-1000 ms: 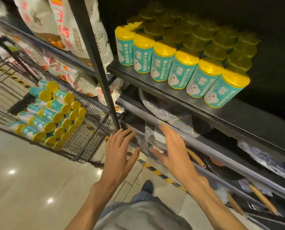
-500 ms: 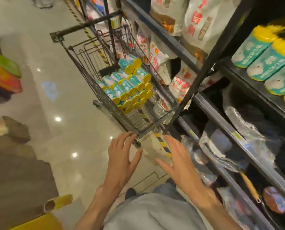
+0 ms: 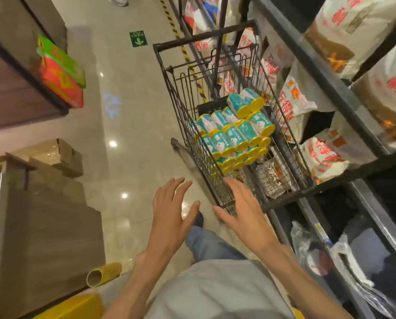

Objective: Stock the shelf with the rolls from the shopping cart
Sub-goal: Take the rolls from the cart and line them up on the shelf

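view swung left | shopping cart (image 3: 215, 107) nearer | both hands empty

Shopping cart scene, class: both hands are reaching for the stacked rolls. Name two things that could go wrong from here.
1. The rolls lie piled on their sides in the shopping cart, with two perched on top. Pulling one from lower down could send others rolling.
2. The right hand is level with the cart's wire rim, the left hand outside it; both are open. Reaching straight in, the fingers might snag the mesh.
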